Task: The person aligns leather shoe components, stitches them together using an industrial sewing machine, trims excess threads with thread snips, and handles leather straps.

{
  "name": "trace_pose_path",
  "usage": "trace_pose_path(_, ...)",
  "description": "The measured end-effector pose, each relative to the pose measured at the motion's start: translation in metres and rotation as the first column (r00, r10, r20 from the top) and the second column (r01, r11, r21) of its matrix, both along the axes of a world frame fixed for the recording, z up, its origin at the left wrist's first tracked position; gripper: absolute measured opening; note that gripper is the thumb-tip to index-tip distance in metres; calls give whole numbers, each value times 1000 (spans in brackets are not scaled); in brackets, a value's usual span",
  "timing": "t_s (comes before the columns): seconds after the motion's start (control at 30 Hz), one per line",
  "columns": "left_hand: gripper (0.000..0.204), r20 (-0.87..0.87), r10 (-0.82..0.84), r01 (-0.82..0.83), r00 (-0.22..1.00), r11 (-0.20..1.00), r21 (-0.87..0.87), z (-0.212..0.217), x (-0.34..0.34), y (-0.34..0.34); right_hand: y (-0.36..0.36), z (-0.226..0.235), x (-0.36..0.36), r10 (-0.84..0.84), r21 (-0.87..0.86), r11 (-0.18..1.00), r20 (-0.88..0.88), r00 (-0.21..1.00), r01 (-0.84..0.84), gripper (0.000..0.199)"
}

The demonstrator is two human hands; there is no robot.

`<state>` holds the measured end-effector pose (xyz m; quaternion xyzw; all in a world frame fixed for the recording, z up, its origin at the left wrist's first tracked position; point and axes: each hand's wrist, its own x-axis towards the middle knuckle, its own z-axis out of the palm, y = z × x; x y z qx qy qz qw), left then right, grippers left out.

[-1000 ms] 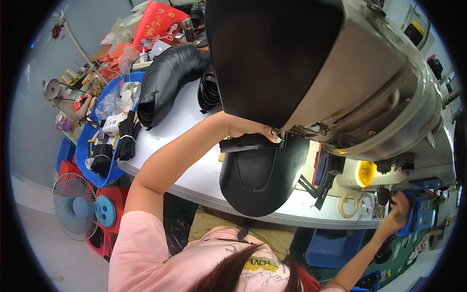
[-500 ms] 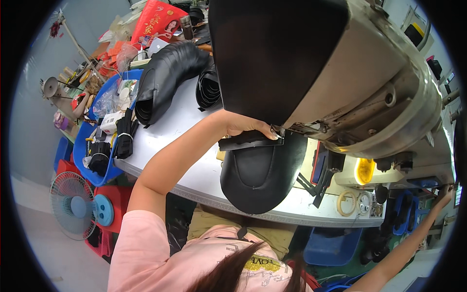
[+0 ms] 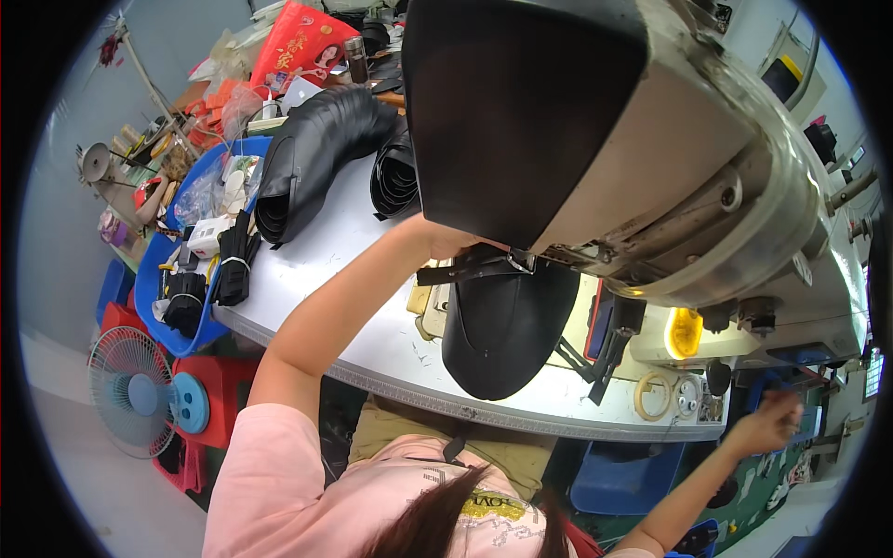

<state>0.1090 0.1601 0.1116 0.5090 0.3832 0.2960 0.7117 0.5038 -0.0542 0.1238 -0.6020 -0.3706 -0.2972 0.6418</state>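
A sewing machine [image 3: 595, 139] with a dark head cover fills the upper right. Below its needle area lies a black leather shoe upper [image 3: 507, 330], its rounded end hanging past the table's front edge. A narrow black strip [image 3: 456, 272] sticks out to the left of the presser foot. My left hand [image 3: 448, 242] is at the strip's upper side, its fingers hidden behind the machine head. Off to the right, away from the machine, my right hand [image 3: 777, 418] is in the air beyond the table, its fingers smeared by motion.
Stacked black uppers [image 3: 316, 153] lie back left on the white table [image 3: 307, 279]. A blue basket [image 3: 153, 325] of bundles and small parts stands left, near a fan [image 3: 139, 391]. Tape roll [image 3: 654, 395] and black strips [image 3: 609, 363] lie right. A blue bin [image 3: 623, 479] is below.
My right hand has come back from the far right edge toward the table. The shoe upper has turned and shifted slightly, and my left thumb has gone out of sight behind the machine head.
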Motion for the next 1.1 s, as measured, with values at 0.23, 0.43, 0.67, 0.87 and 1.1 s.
trace_pose_path(0.23,44,287,-96,93,953,995,24,-42,-31,-69,37,-69,-154,687,-360,286,-568,452,-888,43)
trace_pose_path(0.43,13,331,-337,144,881,859,492,-71,-58,-111,39,-86,-225,562,-77,-353,-814,-146,-932,12)
trace_pose_path(0.67,11,251,-278,107,927,839,533,-57,-64,-117,44,-70,-245,713,-258,-355,-697,-81,-899,16)
trace_pose_path(0.87,14,281,-269,91,921,852,516,-59,-68,-119,42,-62,-250,812,-347,-109,-572,118,-931,17)
trace_pose_path(1.1,14,764,225,-140,604,974,-176,-74,-86,-126,42,-81,-216,883,48,46,-468,18,-998,49)
